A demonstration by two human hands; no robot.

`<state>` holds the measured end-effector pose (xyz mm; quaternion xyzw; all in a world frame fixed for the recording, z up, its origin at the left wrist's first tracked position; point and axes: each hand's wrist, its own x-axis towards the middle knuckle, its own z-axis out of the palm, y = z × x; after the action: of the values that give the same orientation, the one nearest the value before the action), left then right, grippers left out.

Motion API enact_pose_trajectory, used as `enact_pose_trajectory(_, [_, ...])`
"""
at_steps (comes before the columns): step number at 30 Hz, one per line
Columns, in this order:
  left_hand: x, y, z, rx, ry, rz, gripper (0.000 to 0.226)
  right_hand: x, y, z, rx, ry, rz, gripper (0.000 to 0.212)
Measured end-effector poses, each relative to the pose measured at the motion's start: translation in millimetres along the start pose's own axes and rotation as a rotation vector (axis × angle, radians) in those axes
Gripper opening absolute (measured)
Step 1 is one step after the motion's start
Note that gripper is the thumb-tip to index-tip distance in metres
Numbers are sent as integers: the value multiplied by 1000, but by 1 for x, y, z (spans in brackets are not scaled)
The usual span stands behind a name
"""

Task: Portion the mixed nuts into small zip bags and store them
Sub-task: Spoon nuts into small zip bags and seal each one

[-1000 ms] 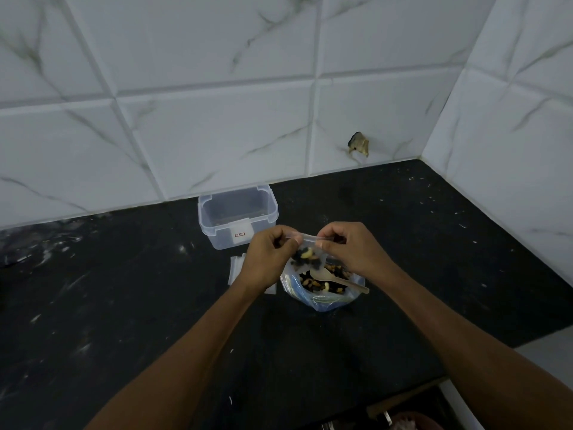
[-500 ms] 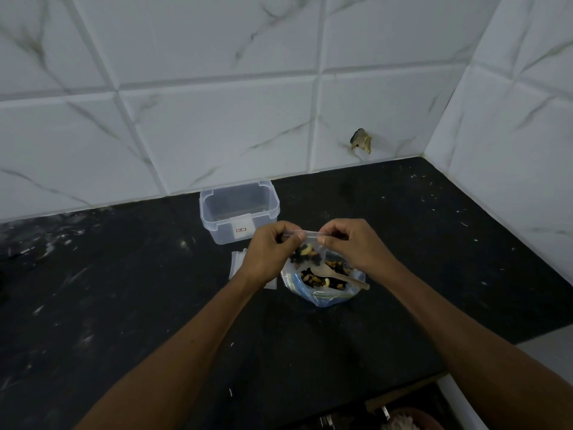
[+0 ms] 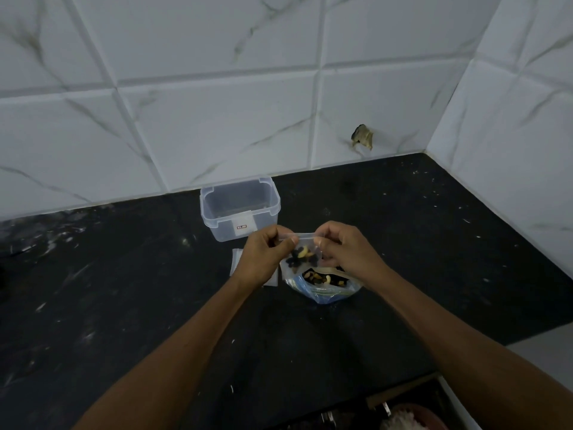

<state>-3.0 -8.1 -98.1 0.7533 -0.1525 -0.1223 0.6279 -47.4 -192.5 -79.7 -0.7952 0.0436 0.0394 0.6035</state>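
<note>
Against white marble-veined tiles (image 3: 217, 125), black speckled countertop (image 3: 124, 305) carries clear container (image 3: 240, 209).

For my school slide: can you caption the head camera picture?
Both hands, left and right, pinch a small bag of nuts above the big bag.

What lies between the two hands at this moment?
In the head view, the small zip bag of nuts spans the gap, its top strip pinched by the left hand and right hand.

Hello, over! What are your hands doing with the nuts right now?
Left hand, right hand pinching small zip bag top. Nuts inside. Clear container behind, nothing blocking.
</note>
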Motion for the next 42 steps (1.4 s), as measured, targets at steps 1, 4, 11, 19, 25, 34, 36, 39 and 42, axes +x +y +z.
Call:
enact_pose_trajectory(1, [-2, -2, -3, 0, -1, -15, 12, 0, 1, 5, 24, -2, 18, 8])
enact_pose_trajectory(4, [-12, -11, -20, -3, 4, -107, 9, 4, 3, 25, 45, -33, 83, 5])
enact_pose_trajectory(11, [-49, -44, -70, 128, 53, -355, 10, 16, 17, 95, -125, -172, 245, 8])
enact_pose_trajectory(19, [-75, -83, -98, 160, 165, -562, 9, 22, 36, 151, -124, -270, 383, 12])
enact_pose_trajectory(25, [-78, -89, -101, -11, 247, -596, 12, 16, 40, 152, -300, -464, 423, 21])
enact_pose_trajectory(34, [-66, -87, -107, -137, 236, -584, 14, 19, 43, 142, -337, -452, 384, 13])
enact_pose_trajectory(36, [-64, -87, -108, -151, 240, -582, 13, 18, 42, 139, -275, -451, 420, 12])
enact_pose_trajectory(39, [-62, -88, -109, -144, 260, -574, 13, 18, 38, 136, -206, -459, 508, 9])
enact_pose_trajectory(42, [-62, -91, -108, -112, 269, -562, 12, 19, 32, 137, -187, -488, 650, 11])
